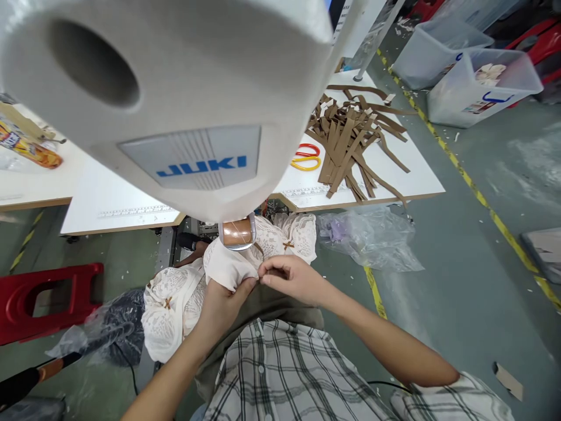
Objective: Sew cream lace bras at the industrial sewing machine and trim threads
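Note:
A white lace bra (230, 266) lies under the JUKI sewing machine head (201, 140). My left hand (227, 304) pinches the lower edge of its smooth cup. Just right of it, my right hand (295, 280) has thumb and fingers closed at the same edge, by a thin brown strip (259, 250). More lace with a small brown bow (288, 244) spreads behind my right hand. Another white lace bra (169, 307) with a brown bow hangs to the left of my left hand. The machine head hides the needle area.
Brown straps (346, 140) are heaped on the white table (407, 181), beside scissors (307, 161) with red and yellow handles. A plastic bag (372, 237) hangs below the table edge. A red stool (52, 298) stands left; plastic bins (477, 105) stand on the floor at the right.

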### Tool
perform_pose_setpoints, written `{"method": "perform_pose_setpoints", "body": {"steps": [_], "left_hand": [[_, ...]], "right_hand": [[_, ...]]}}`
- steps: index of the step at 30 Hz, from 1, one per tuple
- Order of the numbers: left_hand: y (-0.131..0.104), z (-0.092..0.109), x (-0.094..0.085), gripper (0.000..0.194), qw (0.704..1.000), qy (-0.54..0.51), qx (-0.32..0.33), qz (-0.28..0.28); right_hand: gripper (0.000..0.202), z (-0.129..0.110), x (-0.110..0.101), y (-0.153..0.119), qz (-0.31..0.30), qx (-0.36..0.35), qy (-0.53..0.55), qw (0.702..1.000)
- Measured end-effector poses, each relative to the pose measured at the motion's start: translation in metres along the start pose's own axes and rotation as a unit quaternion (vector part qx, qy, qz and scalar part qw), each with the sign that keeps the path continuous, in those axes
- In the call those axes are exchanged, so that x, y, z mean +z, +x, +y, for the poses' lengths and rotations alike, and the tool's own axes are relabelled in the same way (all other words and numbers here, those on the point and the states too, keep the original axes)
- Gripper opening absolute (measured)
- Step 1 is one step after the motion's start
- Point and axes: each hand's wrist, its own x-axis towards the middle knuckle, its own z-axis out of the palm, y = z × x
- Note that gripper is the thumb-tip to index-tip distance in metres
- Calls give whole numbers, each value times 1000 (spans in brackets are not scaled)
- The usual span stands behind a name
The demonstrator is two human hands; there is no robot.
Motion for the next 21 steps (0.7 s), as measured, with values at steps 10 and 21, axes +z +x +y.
{"method": "perform_pose_setpoints", "body": {"steps": [10,21], "left_hand": [[3,18,-3,28,996,-26,-1,-80],[12,22,-4,20,993,-34,-44,-102]], "right_hand": [[13,-15,-6,-9,17,-28,-79,996],[14,-12,-25,1,-62,-7,-29,998]]}}
